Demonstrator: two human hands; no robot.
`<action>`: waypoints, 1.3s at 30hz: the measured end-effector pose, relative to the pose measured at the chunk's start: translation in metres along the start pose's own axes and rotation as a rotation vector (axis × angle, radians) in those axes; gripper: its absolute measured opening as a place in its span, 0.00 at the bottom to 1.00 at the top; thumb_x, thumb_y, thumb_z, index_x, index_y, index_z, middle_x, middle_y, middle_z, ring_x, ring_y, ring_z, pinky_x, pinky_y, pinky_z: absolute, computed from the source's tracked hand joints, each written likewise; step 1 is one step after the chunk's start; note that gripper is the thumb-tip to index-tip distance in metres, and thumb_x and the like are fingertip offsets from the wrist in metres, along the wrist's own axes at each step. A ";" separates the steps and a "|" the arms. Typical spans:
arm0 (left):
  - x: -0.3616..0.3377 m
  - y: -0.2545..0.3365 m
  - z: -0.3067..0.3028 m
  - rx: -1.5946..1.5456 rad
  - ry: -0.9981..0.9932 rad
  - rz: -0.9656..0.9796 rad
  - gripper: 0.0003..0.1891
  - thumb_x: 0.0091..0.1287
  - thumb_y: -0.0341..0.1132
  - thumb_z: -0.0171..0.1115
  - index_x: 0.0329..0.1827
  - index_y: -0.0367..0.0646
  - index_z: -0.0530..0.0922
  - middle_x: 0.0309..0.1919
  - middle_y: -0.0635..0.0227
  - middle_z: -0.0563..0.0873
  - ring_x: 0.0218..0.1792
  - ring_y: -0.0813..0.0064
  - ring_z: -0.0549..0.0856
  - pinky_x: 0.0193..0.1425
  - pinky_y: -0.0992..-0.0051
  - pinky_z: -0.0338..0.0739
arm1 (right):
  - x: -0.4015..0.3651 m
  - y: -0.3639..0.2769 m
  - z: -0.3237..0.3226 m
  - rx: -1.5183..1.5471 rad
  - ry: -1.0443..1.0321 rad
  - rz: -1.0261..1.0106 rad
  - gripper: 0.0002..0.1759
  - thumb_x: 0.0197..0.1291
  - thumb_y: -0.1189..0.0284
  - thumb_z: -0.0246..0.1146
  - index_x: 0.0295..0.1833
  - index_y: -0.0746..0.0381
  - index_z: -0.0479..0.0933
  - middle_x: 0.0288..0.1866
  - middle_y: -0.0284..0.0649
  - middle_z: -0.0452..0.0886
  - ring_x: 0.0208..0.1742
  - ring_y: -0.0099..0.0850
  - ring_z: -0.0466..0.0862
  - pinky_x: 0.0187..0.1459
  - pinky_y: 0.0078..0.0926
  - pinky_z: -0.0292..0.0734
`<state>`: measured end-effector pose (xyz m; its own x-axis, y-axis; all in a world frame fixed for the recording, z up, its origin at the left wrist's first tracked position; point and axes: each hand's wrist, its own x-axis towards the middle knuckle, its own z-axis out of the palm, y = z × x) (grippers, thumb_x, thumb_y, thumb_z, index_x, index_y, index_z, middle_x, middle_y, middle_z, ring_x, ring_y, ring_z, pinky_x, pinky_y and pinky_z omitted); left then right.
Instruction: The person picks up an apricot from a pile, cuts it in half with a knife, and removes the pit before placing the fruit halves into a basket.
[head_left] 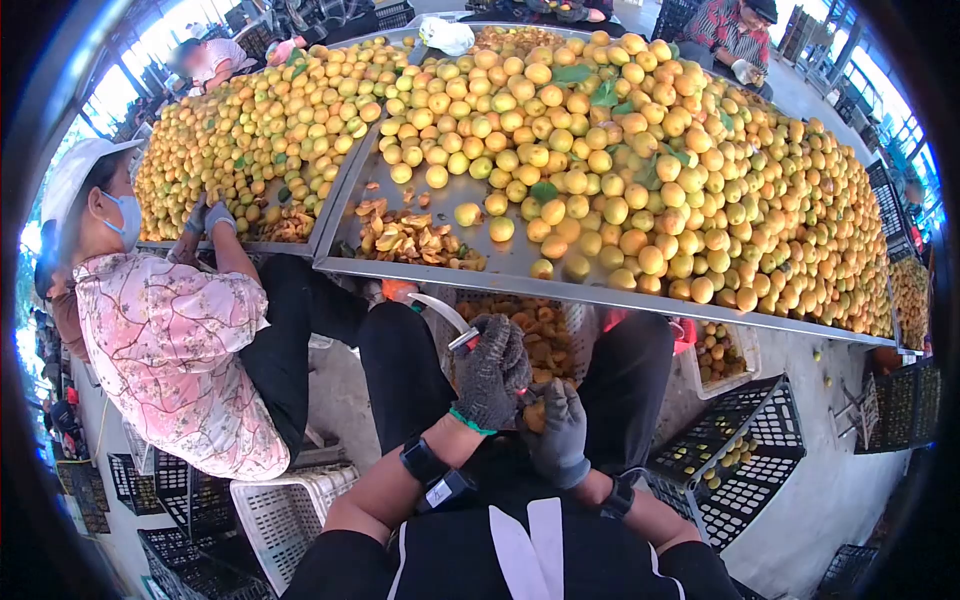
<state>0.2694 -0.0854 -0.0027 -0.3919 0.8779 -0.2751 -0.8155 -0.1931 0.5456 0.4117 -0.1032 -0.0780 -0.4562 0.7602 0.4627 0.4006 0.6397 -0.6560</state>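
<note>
Open-sided work hall: a metal counter (450, 278) bears a broad heap of yellow-orange fruit (640, 180), and a basket (578, 318) of cut pieces sits below its edge, near the wearer's knees. The gloved left hand (490, 375) is curled, its grip apparently around a small red-and-white item (464, 340) pointing up and left. The right hand (560, 440) grasps one roundish fruit (536, 415) in its fingers, just below and right of the left hand, with no clear long axis.
</note>
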 end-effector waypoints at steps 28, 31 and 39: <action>-0.014 0.013 0.023 0.071 -0.116 0.174 0.03 0.72 0.34 0.59 0.41 0.48 0.75 0.28 0.72 0.76 0.21 0.83 0.70 0.16 0.78 0.65 | 0.040 -0.051 -0.036 1.117 -0.071 0.759 0.22 0.76 0.54 0.46 0.51 0.62 0.73 0.42 0.36 0.77 0.40 0.22 0.78 0.38 0.21 0.78; -0.015 0.007 0.019 0.031 -0.078 0.176 0.04 0.70 0.31 0.61 0.44 0.48 0.76 0.31 0.67 0.82 0.20 0.82 0.77 0.15 0.82 0.68 | 0.032 -0.042 -0.026 1.046 -0.054 0.737 0.24 0.75 0.53 0.46 0.50 0.64 0.74 0.42 0.37 0.78 0.40 0.23 0.78 0.38 0.21 0.78; -0.012 0.008 0.026 0.047 -0.062 0.089 0.06 0.74 0.40 0.56 0.40 0.50 0.75 0.21 0.76 0.72 0.15 0.82 0.67 0.17 0.79 0.62 | 0.031 -0.041 -0.023 0.600 0.086 0.381 0.22 0.75 0.55 0.47 0.49 0.64 0.74 0.44 0.38 0.77 0.45 0.25 0.76 0.48 0.24 0.73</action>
<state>0.2786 -0.0862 0.0262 -0.4332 0.8841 -0.1750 -0.7571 -0.2516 0.6029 0.3995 -0.1031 -0.0230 -0.2976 0.9404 0.1647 0.0022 0.1732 -0.9849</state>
